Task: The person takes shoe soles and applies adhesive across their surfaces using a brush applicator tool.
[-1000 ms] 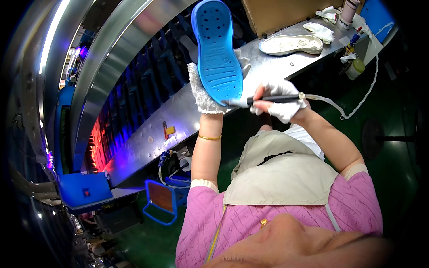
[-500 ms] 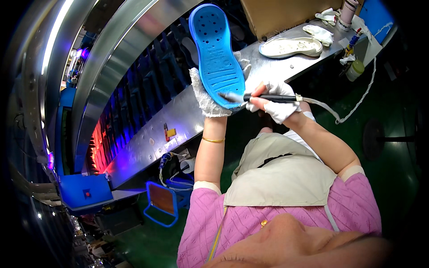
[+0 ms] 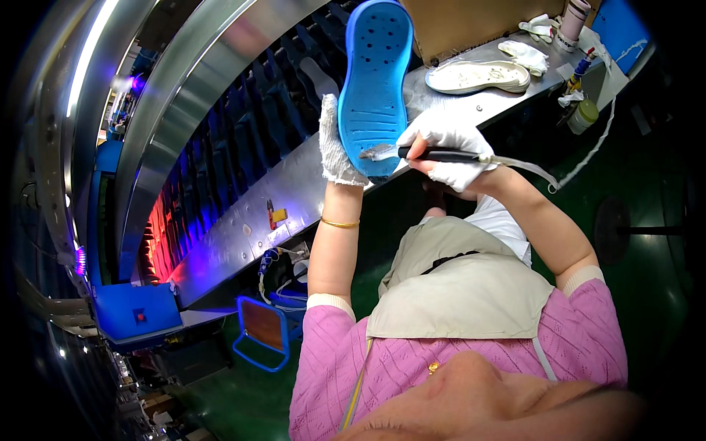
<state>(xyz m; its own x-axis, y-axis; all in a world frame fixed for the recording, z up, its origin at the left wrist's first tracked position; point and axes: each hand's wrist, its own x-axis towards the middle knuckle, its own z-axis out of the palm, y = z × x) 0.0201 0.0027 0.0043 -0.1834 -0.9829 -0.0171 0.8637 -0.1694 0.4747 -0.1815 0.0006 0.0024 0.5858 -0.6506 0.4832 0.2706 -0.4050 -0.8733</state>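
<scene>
A blue shoe sole (image 3: 373, 92), upright with its holed end away from me, is held up in my gloved left hand (image 3: 338, 147). The left fingers wrap its left edge and underside, partly hidden behind it. My right hand (image 3: 452, 151), in a white glove with some bare fingertips, grips a brush with a black handle (image 3: 445, 154). A pale tube runs from the handle's back end. The brush's bristles (image 3: 376, 153) touch the sole's inner face near its close end. On the bench to the right lies a white shoe sole (image 3: 478, 77).
The metal bench (image 3: 287, 192) runs diagonally beside a conveyor lined with dark soles (image 3: 243, 140). White gloves (image 3: 523, 56), a cardboard box (image 3: 471, 26) and a capped bottle (image 3: 585, 116) sit at the far right. A blue-framed stool (image 3: 262, 332) stands below the bench.
The blue sole has moved right and slightly farther away, turning more upright with my left hand. My right hand has turned palm-down more, its brush still at the sole's near end.
</scene>
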